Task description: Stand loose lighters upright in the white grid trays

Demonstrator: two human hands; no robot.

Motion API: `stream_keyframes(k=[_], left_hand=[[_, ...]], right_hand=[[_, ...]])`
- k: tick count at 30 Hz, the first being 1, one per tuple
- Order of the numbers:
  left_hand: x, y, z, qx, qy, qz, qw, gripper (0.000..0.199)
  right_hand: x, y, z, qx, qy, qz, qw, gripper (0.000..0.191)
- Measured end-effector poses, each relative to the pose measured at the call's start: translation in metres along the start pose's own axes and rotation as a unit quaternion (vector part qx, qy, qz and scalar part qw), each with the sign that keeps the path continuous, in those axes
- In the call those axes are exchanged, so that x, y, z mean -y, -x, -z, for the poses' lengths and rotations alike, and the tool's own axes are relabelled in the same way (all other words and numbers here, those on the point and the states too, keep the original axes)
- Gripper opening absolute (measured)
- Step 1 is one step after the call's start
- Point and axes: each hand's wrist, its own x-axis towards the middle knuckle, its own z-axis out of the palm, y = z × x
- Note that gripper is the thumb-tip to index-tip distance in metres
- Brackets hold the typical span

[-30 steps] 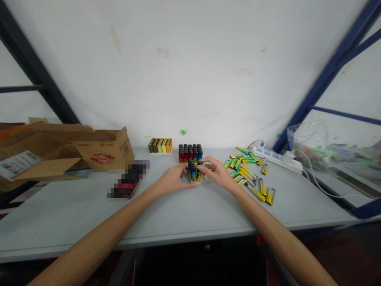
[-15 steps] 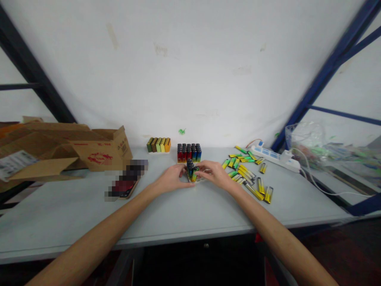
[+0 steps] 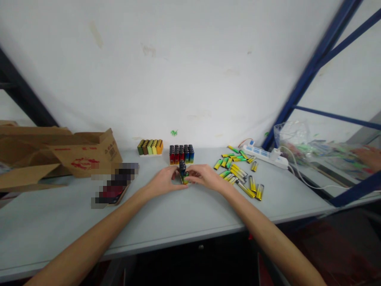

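Between my two hands, low over the table, is a small row of lighters (image 3: 182,167) with black tops and dark, green and yellow bodies. My left hand (image 3: 163,178) is curled round its left side, thumb along the front. Closing in from the right, my right hand (image 3: 205,176) has its fingertips on a green-yellow lighter (image 3: 186,177) at the row's right end. Fingers hide most of the row and whatever holds it underneath. Just behind stands a block of red and blue lighters (image 3: 181,154) with black tops, packed upright.
Loose yellow-green, lighter-like pieces (image 3: 238,171) lie right of my hands. Behind them runs a white power strip (image 3: 264,155). A yellow-topped block (image 3: 150,147) stands back left, near an open cardboard box (image 3: 86,159) and a blurred-out object (image 3: 119,184). Another person's hand (image 3: 369,157) is far right.
The view has turned slightly right, so everything sits further left. My hands have drawn closer round the lighters. Another person's hand has appeared at the far right.
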Motion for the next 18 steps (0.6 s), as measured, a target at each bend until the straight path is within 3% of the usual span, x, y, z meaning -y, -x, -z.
stream_keyframes(k=[6, 14, 16, 18], left_hand=[[-0.001, 0.000, 0.002, -0.001, -0.007, 0.006, 1.000, 0.052], [0.000, 0.000, 0.003, 0.006, 0.002, -0.001, 1.000, 0.052], [-0.001, 0.000, 0.003, 0.013, 0.005, 0.000, 1.000, 0.051], [-0.001, -0.001, 0.004, 0.017, 0.006, 0.006, 1.000, 0.051]], right_hand=[[0.001, -0.003, -0.006, -0.042, 0.002, -0.027, 0.999, 0.033], [0.002, -0.001, 0.008, 0.025, 0.064, 0.010, 0.998, 0.032], [-0.008, 0.004, 0.021, 0.005, 0.106, -0.025, 0.994, 0.033], [-0.022, 0.010, 0.035, -0.059, 0.193, -0.099, 0.974, 0.030]])
